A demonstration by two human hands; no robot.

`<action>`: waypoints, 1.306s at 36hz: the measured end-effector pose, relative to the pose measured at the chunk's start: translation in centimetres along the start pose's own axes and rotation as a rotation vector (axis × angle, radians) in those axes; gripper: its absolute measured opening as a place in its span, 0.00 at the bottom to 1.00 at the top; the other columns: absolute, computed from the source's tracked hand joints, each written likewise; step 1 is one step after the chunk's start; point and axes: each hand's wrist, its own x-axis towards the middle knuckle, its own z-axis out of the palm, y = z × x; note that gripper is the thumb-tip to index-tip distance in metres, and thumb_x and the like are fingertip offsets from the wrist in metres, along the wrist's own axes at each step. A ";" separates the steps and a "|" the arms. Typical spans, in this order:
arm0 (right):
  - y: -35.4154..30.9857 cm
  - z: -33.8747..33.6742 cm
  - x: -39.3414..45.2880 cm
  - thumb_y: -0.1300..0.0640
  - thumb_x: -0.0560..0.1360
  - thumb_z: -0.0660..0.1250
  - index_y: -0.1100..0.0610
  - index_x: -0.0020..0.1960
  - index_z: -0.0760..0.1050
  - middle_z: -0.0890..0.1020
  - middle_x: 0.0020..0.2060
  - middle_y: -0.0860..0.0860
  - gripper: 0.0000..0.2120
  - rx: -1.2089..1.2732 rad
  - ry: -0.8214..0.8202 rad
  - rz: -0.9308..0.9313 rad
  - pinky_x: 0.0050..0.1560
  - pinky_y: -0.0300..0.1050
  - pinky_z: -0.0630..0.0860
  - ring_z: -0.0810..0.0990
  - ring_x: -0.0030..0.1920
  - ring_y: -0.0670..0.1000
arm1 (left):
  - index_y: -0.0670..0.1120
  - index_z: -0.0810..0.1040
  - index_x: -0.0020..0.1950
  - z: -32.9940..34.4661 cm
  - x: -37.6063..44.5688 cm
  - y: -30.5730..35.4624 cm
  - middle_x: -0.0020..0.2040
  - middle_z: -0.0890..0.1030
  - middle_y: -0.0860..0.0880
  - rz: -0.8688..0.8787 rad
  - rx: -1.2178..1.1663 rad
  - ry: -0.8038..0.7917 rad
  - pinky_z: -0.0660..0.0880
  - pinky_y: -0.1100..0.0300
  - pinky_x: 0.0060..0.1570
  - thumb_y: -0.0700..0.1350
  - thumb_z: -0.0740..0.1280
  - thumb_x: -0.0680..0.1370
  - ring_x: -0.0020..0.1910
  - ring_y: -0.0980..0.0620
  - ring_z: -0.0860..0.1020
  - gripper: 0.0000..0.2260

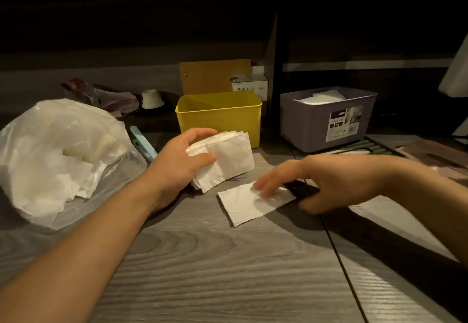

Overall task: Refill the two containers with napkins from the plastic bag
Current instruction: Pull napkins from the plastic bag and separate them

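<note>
While the left hand (182, 157) grips a fanned stack of napkins (225, 159) just in front of the yellow container (220, 115), thumb on top and fingers curled round the far edge, the right hand (304, 183) comes in low over a single napkin (247, 203) lying flat on the desk (202, 259). Its fingers are loose and spread, tips resting on that sheet and not closed on anything (they are blurred, so how firmly they press I cannot tell). My read: the stray sheet is being gathered so it can join the bundle, and the stack is held edge-up beside the yellow tub so it can drop straight in. That tub looks empty from this angle, though its floor is hidden behind the front wall. Off to the right, well apart, the purple container (326, 117) already shows white napkins at its rim, so it seems the filled one. On the left sits the plastic bag (63, 155), mouth slumped open towards the hands, still holding plenty of crumpled and folded napkins, handy for the next grab. A pale blue clip (143, 143) lies between bag and left wrist. Thin paper like this slides and fans easily, so squaring the stack before lowering it in looks wise.
</note>
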 end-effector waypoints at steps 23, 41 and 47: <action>-1.3 2.5 3.0 0.63 0.80 0.65 0.57 0.46 0.81 0.84 0.44 0.52 0.08 0.700 0.582 0.029 0.40 0.42 0.80 0.81 0.41 0.51 | 0.56 0.79 0.63 0.7 -0.1 0.0 0.57 0.83 0.56 0.038 0.041 -0.132 0.81 0.60 0.48 0.43 0.69 0.80 0.52 0.56 0.82 0.13; -4.1 2.5 3.0 0.46 0.75 0.73 0.43 0.67 0.75 0.79 0.41 0.43 0.21 0.035 0.227 0.207 0.41 0.38 0.75 0.77 0.40 0.44 | 0.55 0.77 0.65 0.3 -0.4 0.1 0.56 0.84 0.53 -0.006 -0.047 -0.274 0.82 0.52 0.53 0.35 0.70 0.78 0.56 0.50 0.83 0.21; -4.3 2.8 3.1 0.48 0.77 0.71 0.52 0.56 0.80 0.81 0.49 0.50 0.11 -0.030 0.232 0.161 0.55 0.53 0.79 0.80 0.50 0.51 | 0.56 0.76 0.66 0.2 -0.4 0.2 0.57 0.83 0.54 -0.008 -0.004 -0.283 0.82 0.53 0.52 0.34 0.68 0.78 0.56 0.52 0.83 0.22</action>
